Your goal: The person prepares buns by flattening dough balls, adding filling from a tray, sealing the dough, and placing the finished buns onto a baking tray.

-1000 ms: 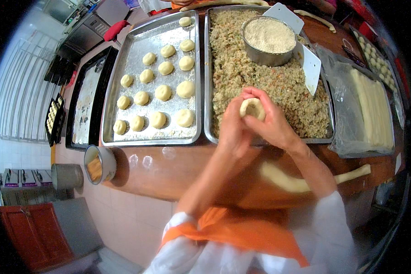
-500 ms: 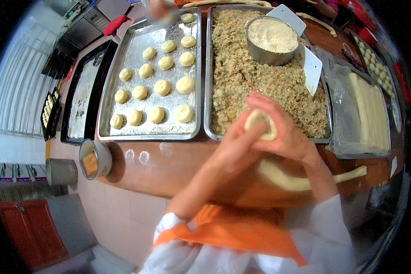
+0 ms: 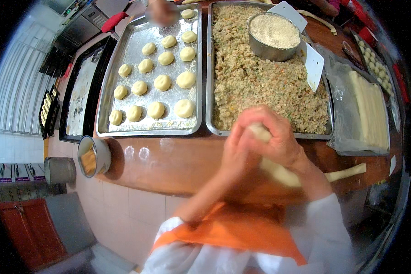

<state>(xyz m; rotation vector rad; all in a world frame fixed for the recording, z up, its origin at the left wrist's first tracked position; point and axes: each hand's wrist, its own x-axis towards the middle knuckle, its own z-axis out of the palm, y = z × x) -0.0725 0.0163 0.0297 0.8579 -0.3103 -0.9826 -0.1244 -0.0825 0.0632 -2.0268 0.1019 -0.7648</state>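
Note:
Both my hands are cupped together over the near edge of the filling tray, around a small piece of pale dough (image 3: 260,133). My left hand (image 3: 240,148) presses against it from the left, its fingers partly smeared by motion. Curved over its far side and right is my right hand (image 3: 282,137). The hands cover most of the dough. Below them on the table lies a long dough strip (image 3: 347,172), partly hidden by my right forearm. Beyond, the steel tray (image 3: 208,98) holds a crumbly mixed filling (image 3: 246,68).
At left, a metal tray (image 3: 146,133) carries several round filled dough pieces (image 3: 184,108). A steel bowl of pale crumbs (image 3: 275,34) and white scrapers (image 3: 314,68) rest on the filling. Plastic-wrapped dough (image 3: 367,109) lies right; a small bucket (image 3: 96,157) stands left. Someone's blurred hand (image 3: 162,11) reaches over the far tray.
The open cup-shaped dough showing between my hands is now mostly enclosed by them. My right fingers have curled over it, and both hands have shifted slightly nearer to me.

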